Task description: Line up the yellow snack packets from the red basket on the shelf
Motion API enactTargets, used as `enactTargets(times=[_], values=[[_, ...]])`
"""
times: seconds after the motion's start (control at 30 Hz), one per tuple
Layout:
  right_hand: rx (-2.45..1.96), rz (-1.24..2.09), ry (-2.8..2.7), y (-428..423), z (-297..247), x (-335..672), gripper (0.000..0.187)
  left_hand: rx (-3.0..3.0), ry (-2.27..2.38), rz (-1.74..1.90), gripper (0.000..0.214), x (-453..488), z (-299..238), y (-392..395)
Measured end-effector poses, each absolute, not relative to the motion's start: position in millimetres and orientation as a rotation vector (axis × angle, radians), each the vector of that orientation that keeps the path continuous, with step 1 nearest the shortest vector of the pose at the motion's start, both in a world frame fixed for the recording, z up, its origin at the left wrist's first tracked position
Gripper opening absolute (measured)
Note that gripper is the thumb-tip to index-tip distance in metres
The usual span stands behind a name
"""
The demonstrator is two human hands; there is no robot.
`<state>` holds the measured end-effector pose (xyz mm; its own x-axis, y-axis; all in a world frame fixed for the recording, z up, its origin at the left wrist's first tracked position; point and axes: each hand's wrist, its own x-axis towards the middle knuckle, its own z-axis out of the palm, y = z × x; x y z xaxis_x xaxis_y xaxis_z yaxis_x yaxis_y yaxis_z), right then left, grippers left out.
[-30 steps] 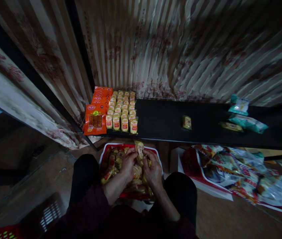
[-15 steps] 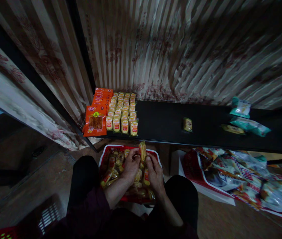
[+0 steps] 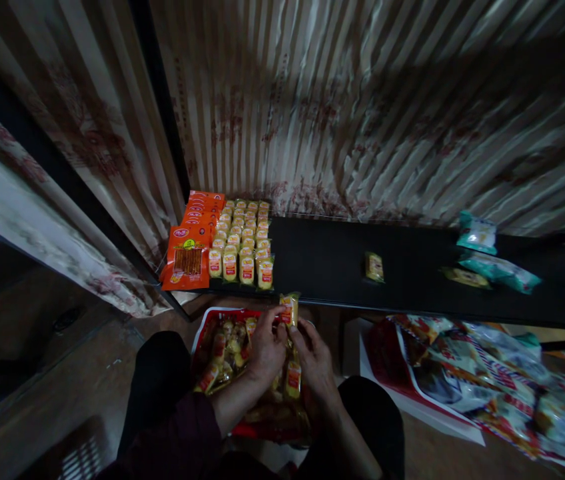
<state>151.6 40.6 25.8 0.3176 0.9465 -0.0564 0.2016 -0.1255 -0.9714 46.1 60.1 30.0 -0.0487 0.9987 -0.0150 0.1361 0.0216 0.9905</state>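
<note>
Where it is printed, the packet (image 3: 289, 311) shows red.

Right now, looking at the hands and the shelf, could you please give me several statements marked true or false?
1. The left hand holds a yellow snack packet. True.
2. A lone yellow packet lies on the black shelf, apart from the packed rows. True.
3. The orange pouches lie right of the packed rows. False: the orange pouches are on their left.
4. The red basket holds yellow packets. True.
5. The right hand rests on the shelf. False: the right hand is by the yellow snack packet.
</note>
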Motion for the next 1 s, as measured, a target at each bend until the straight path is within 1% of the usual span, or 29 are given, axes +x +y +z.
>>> enactTargets(times=[0.17, 0.27, 0.47, 0.6, 0.8, 1.0], values=[[-1.597, 0.859, -1.122, 54, 27, 163, 0.052, 1.368, 1.348, 1.178, 0.039, 53, 38, 70], [-1.601, 0.847, -1.118, 64, 26, 170, 0.051, 1.386, 1.345, 1.172, 0.042, 58, 41, 79], [-1.595, 0.833, -1.094, 90, 27, 181, 0.051, 1.396, 1.321, 1.169, 0.042, 69, 49, 103], [-1.564, 0.877, -1.087, 110, 26, 189, 0.053, 1.386, 1.362, 1.078, 0.041, 77, 59, 119], [-1.518, 0.854, -1.080, 148, 20, 202, 0.047, 1.465, 1.382, 0.996, 0.039, 87, 72, 151], [-1.457, 0.832, -1.092, 188, 22, 207, 0.051, 1.454, 1.428, 0.939, 0.038, 97, 80, 190]])
